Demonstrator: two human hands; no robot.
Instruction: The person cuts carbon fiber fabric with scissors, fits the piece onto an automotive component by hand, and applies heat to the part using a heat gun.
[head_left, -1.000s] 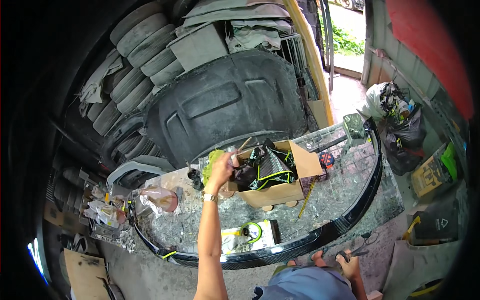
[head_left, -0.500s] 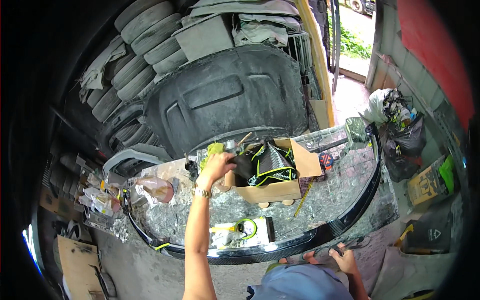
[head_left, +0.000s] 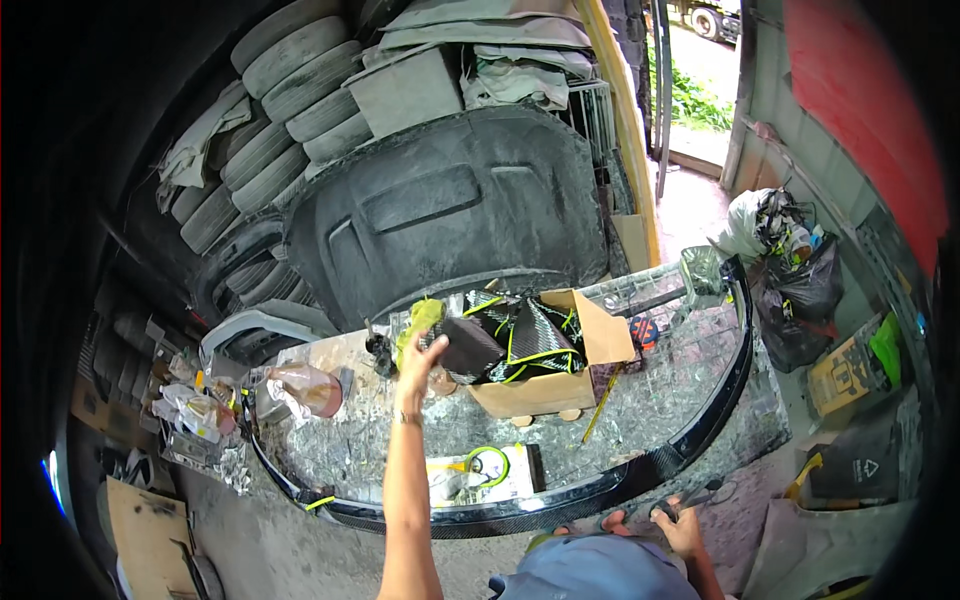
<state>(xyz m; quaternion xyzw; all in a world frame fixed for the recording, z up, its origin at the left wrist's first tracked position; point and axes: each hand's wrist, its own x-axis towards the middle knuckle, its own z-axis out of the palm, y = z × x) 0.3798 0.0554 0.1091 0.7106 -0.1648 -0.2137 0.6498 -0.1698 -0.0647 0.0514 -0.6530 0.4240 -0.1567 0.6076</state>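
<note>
In the head view, the left hand pinches a black carbon-look sheet at the left side of an open brown cardboard box, while the nearer right hand is curled around dark-handled scissors.

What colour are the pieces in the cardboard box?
The pieces are black, woven-looking, with some yellow-green edges; the head view shows this best.

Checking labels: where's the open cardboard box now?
Head view, near centre: the open cardboard box sits on the table, right of the left hand, beyond the yellow-green ring.
</note>
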